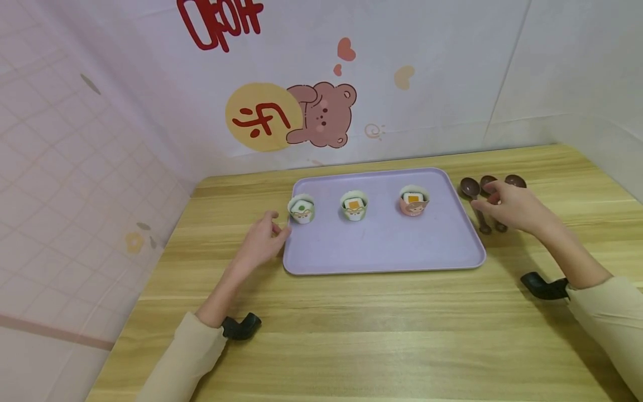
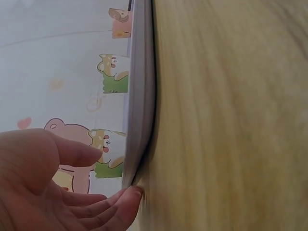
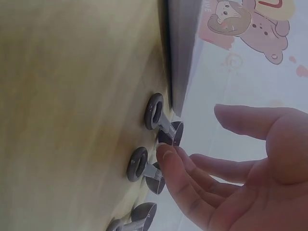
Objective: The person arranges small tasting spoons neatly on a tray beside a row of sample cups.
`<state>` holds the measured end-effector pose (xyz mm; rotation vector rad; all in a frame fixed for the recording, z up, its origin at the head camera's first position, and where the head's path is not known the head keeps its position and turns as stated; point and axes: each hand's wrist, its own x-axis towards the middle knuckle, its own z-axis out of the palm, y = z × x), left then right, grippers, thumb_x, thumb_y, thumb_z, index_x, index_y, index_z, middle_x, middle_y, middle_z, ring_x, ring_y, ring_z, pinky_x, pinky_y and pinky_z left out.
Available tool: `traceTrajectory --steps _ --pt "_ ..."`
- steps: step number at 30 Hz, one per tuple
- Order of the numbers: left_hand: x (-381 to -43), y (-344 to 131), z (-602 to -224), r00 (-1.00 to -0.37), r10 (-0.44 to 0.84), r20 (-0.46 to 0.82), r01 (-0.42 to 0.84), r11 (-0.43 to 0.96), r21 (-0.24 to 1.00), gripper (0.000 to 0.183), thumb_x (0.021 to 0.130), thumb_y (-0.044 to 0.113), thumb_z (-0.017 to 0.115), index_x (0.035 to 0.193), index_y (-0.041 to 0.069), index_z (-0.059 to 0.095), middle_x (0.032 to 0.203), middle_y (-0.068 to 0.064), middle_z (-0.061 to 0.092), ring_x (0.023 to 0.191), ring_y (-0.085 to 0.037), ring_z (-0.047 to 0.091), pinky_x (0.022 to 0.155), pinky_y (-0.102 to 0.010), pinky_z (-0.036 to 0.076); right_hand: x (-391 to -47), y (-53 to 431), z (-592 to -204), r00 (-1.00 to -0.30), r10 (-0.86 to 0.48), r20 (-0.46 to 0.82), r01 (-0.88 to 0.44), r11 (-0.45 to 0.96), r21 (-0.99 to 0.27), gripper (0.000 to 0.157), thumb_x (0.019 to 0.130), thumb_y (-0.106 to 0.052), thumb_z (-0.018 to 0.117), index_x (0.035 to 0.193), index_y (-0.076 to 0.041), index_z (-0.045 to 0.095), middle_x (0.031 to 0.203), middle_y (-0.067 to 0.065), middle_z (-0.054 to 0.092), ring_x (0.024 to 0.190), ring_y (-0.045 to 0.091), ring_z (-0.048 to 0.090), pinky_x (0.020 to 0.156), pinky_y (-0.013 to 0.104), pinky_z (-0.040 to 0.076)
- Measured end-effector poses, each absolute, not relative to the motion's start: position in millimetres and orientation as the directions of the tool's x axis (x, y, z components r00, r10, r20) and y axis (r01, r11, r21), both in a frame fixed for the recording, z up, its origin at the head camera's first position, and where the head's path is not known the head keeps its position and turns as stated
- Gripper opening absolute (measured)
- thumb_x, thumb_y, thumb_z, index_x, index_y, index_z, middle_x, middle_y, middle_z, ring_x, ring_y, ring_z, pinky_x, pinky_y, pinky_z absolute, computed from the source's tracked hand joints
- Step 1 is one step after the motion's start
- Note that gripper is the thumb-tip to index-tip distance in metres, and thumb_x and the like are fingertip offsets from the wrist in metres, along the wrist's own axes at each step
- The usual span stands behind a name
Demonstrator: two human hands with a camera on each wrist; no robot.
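Observation:
Relaxed and empty, my left hand (image 1: 261,240) is at the left rim of a lilac tray (image 1: 387,251). Beside its fingers stands a green paper cup with a dog print (image 1: 303,219); in the left wrist view the fingertips reach right to the tray's corner. Over three dark brown spoons hovers my right hand (image 1: 519,207), thumb and fingers apart. The left spoon (image 1: 470,188) lies nearest the tray, the middle spoon (image 1: 488,181) is partly hidden by the fingers, and the right spoon (image 1: 516,180) shows mostly its bowl. In the right wrist view, fingertips overlap the spoons' handles.
Another green cup (image 1: 354,214) and a pink cup (image 1: 414,209) stand on the tray, each with a white, orange-centred piece inside. A wooden table (image 1: 382,335) carries everything. Behind it hangs a white cloth (image 1: 432,123) printed with a bear.

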<state>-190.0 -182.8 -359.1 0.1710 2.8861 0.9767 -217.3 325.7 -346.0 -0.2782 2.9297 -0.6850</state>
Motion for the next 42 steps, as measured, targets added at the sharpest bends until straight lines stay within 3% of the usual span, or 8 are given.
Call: traceTrajectory --steps 12,19,24,29,33,42 --pt "-195.5 -184.9 -360.7 -0.985 0.150 -0.086 0.063 0.773 0.632 0.053 0.102 0.020 0.059 0.142 -0.009 0.042 0.109 -0.020 0.066 0.087 -0.027 0.065 0.075 -0.037 0.057 -225.6 326.3 -347.9 -0.968 -0.215 -0.130 -0.144 0.900 -0.412 0.064 0.105 -0.031 0.054 0.132 0.025 0.040 0.112 0.041 0.059 0.103 0.057 0.057 0.085 0.067 0.050" --pt "-197.9 -183.0 -360.7 -0.982 0.149 -0.119 0.032 0.746 0.665 0.053 0.101 0.018 0.060 0.143 -0.009 0.041 0.107 -0.020 0.065 0.077 -0.023 0.067 0.067 -0.031 0.058 -230.1 325.6 -350.0 -0.965 -0.224 -0.138 -0.147 0.894 -0.423 0.060 0.103 -0.027 0.057 0.126 0.026 0.045 0.105 0.038 0.062 0.089 0.046 0.065 0.081 0.064 0.052" --pt "-199.5 -183.0 -361.6 -0.979 0.148 -0.138 0.015 0.732 0.681 0.052 0.101 0.017 0.060 0.142 -0.008 0.041 0.107 -0.020 0.064 0.076 -0.023 0.069 0.064 -0.029 0.059 -231.4 323.5 -349.0 -0.961 -0.227 -0.160 -0.138 0.891 -0.432 0.059 0.102 -0.025 0.059 0.125 0.028 0.045 0.082 0.019 0.068 0.072 0.030 0.067 0.079 0.061 0.054" --pt "-200.0 -181.8 -360.5 -0.978 0.151 -0.143 0.010 0.723 0.690 0.051 0.100 0.015 0.061 0.140 -0.009 0.043 0.106 -0.019 0.064 0.076 -0.024 0.069 0.064 -0.029 0.060 -231.6 321.2 -347.8 -0.957 -0.237 -0.169 -0.143 0.887 -0.438 0.047 0.100 -0.020 0.062 0.113 0.025 0.054 0.068 0.007 0.066 0.064 0.024 0.066 0.069 0.050 0.057" --pt "-200.9 -180.1 -360.0 -0.977 0.148 -0.155 -0.001 0.719 0.695 0.049 0.099 0.014 0.062 0.138 -0.010 0.045 0.105 -0.019 0.064 0.076 -0.024 0.069 0.065 -0.029 0.061 -230.9 320.7 -347.9 -0.953 -0.242 -0.184 -0.139 0.885 -0.445 0.041 0.097 -0.017 0.064 0.106 0.022 0.057 0.067 0.006 0.066 0.063 0.023 0.067 0.061 0.039 0.057" --pt "-201.6 -181.3 -363.2 -0.971 0.161 -0.179 -0.018 0.692 0.722 0.040 0.098 0.007 0.063 0.131 -0.010 0.050 0.101 -0.020 0.064 0.072 -0.023 0.069 0.063 -0.031 0.063 -230.9 323.3 -350.0 -0.951 -0.242 -0.195 -0.125 0.872 -0.472 0.034 0.096 -0.013 0.066 0.101 0.020 0.060 0.068 0.005 0.067 0.061 0.019 0.066 0.056 0.031 0.056"
